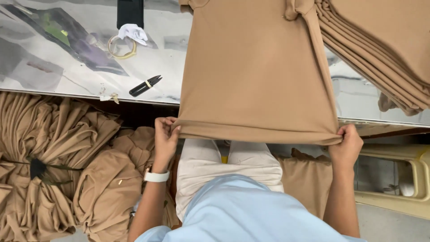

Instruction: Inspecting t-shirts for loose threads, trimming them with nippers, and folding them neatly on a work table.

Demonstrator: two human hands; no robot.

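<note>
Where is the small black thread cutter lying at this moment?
In the head view the black thread cutter lies on the shiny table, left of the tan garment that both hands hold, and below the tape ring.

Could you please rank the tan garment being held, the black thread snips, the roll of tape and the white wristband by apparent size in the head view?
1. tan garment
2. roll of tape
3. black thread snips and white wristband: look alike, unranked.
</note>
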